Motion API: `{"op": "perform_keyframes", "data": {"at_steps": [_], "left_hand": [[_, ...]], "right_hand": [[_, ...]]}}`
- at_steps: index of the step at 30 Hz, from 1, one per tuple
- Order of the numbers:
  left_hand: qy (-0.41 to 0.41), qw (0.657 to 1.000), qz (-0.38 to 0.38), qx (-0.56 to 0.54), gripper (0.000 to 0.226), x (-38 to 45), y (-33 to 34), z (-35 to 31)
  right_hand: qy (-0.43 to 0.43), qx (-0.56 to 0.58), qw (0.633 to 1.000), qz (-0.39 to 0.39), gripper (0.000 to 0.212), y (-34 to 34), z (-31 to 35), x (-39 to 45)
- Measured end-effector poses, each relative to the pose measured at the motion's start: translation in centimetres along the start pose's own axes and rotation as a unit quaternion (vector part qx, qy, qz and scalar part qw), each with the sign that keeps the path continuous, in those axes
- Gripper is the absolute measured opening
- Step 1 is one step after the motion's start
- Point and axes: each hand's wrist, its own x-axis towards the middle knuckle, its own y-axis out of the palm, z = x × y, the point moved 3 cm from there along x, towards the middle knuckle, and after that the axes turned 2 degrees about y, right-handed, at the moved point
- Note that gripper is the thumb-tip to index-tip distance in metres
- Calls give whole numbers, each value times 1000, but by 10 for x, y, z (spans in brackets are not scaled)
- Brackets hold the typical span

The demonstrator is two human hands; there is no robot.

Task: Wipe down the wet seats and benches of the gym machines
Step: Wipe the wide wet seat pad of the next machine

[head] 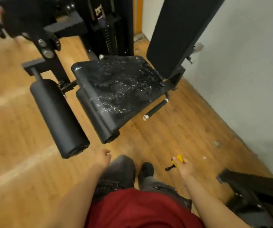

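None wiped yet: seat (119, 84) is covered in droplets
Right hand (184, 167): grasps yellow-handled wiper (177, 162), well short of seat
Left hand (103, 156): loosely curled, holding nothing
Left to do: whole seat

Water beads cover the black seat (121, 84); the right hand (184, 167) grips a yellow-handled squeegee (176, 162); the left hand (103, 156) hangs curled.

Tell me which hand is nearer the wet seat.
Left. The left hand hangs empty just below the wet seat, near its front roller; the right hand, gripping a yellow-handled tool, is lower right, farther off.
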Motion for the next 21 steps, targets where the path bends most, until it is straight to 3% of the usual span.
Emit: {"op": "perform_keyframes", "data": {"at_steps": [7,13,21], "left_hand": [[-81,991,-34,-101,35,11,-13,24],[-109,989,-40,-93,35,48,-38,17],[-86,975,-95,-181,39,104,-103,-46]], "right_hand": [[-103,-131,981,102,25,80,90,27],[-193,-244,937,162,13,132,167,30],[-299,-331,881,160,46,196,297,40]]}}
